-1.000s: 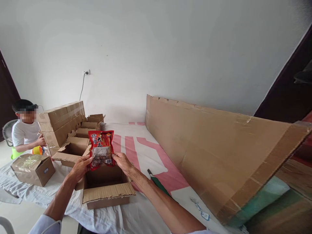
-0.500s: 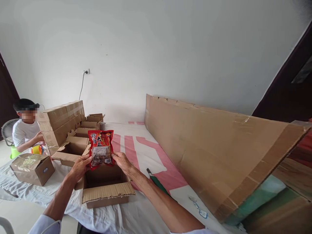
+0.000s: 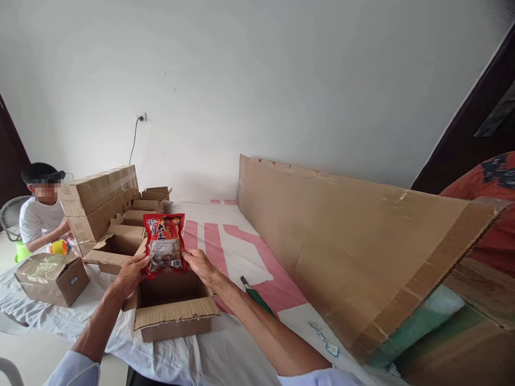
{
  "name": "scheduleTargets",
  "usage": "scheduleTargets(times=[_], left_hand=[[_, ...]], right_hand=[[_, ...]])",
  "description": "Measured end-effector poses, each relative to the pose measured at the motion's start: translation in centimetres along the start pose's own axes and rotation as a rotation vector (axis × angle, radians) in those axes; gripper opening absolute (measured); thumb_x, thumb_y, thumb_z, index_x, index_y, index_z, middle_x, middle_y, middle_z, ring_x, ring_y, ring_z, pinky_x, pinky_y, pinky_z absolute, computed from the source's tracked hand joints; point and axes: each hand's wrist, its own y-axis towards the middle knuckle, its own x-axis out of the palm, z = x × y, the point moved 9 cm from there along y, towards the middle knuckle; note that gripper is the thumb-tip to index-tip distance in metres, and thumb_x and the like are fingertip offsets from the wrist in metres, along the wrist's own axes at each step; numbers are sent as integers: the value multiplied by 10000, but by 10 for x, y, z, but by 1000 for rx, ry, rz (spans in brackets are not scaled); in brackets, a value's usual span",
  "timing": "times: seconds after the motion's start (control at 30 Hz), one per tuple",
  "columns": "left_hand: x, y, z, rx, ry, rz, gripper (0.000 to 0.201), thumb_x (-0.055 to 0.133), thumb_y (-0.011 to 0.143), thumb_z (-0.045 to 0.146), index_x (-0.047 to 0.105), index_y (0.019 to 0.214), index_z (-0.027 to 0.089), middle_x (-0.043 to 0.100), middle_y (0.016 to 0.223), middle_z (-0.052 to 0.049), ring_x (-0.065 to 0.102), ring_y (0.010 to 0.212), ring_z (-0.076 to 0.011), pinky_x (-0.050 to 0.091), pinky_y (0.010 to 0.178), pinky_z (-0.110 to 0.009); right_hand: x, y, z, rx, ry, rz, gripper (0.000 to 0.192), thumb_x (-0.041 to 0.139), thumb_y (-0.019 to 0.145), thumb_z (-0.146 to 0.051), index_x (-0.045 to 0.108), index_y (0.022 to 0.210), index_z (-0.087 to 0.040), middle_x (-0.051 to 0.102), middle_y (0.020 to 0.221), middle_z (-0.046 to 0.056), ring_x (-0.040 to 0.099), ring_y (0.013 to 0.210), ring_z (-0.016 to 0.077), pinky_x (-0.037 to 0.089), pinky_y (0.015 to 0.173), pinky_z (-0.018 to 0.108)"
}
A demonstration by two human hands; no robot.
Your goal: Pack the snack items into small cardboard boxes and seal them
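Carton [image 3: 177, 316] stands open just below your hands. Your left hand [image 3: 132, 273] and right hand [image 3: 200, 265] pinch opposite edges of the red packet [image 3: 164, 245], upright between them. The step seems to be displaying its printed face; moving it calls for an even grip. Beyond your left hand sits a second open box [image 3: 108, 257].

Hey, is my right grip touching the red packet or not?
Touching. The head view shows the right grip meeting the red packet at its right edge, thumb pressed against it with no gap.
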Motion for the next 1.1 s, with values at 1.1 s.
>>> scheduleTargets(times=[1.1], left_hand=[[35, -76, 36, 301, 473, -1, 648, 807, 890, 582, 741, 1403, 192, 807, 1292, -137, 732, 1231, -363, 576, 1089, -479]], right_hand=[[18, -52, -46, -72, 186, -167, 521, 820, 840, -675, 853, 1118, -236, 843, 1086, 60, 747, 1041, 285, 574, 1014, 447]])
